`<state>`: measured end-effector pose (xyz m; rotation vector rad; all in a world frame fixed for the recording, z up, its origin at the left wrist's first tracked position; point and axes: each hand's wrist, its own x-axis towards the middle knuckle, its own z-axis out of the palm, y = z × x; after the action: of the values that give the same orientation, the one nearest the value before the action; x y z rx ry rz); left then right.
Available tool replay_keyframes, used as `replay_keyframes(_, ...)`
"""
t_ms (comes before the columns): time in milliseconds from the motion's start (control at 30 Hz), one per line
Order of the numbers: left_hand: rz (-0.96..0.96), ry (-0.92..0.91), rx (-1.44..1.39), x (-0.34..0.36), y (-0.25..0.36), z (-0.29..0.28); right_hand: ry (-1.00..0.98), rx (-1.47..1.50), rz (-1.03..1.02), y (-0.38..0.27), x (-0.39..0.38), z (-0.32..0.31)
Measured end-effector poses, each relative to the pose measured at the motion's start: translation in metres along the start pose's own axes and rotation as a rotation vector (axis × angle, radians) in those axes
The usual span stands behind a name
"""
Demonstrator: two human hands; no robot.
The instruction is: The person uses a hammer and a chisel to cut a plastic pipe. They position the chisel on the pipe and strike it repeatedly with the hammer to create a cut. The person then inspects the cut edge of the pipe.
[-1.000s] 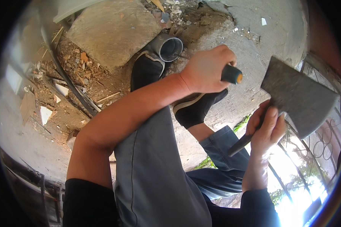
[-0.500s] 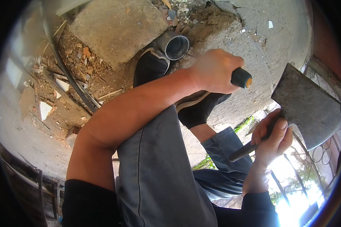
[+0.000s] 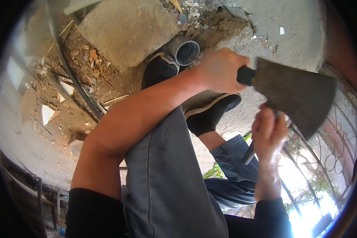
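Note:
My left hand (image 3: 221, 71) is closed around the black handle (image 3: 246, 75) of a broad, rusty, wedge-shaped metal blade (image 3: 297, 99) held up in front of me. Just beneath the blade's lower edge, my right hand (image 3: 267, 133) grips a thin dark metal tool (image 3: 250, 152) that points down and to the left. The fingers of that hand touch the underside of the blade. My knee in grey trousers (image 3: 162, 174) sits under my left forearm.
Below are my black shoes (image 3: 210, 115), the open end of a grey pipe (image 3: 186, 51), a concrete slab (image 3: 127, 31), and dirt with rubble and a black cable (image 3: 79, 87). An ornate metal railing (image 3: 337, 146) runs along the right, with green plants (image 3: 214, 172) below.
The blade has swung left toward my left hand and now covers the orange end of the handle. My right hand rose slightly and moved left under the blade.

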<state>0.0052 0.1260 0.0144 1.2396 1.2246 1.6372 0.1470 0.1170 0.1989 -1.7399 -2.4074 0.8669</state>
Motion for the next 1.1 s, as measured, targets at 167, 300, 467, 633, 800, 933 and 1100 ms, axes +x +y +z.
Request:
replay_keyframes(167, 0.006, -0.049, 0.017, -0.020, -0.016, -0.012, 0.002, 0.178, 0.086, -0.005, 0.000, 0.003)
replay_keyframes(300, 0.078, -0.062, -0.016, -0.016, 0.009, 0.004, 0.080, 0.302, 0.028, -0.009, -0.007, -0.003)
replay_keyframes(467, 0.021, -0.068, 0.001, -0.016, 0.001, -0.004, 0.052, 0.243, -0.020, -0.011, -0.014, -0.007)
replay_keyframes(633, 0.073, -0.064, -0.030, -0.016, 0.004, -0.006, 0.048, 0.253, 0.024, -0.022, -0.015, -0.005)
replay_keyframes(800, 0.091, -0.192, -0.058, -0.015, 0.006, -0.014, 0.041, 0.253, 0.034, -0.026, -0.017, -0.004)
replay_keyframes(933, 0.214, -0.138, -0.143, -0.009, 0.007, -0.007, 0.024, 0.259, 0.036, -0.024, -0.020, -0.005)
replay_keyframes(1100, 0.160, 0.026, -0.166, -0.012, 0.004, -0.008, 0.027, 0.289, 0.047, -0.024, -0.020, -0.001)
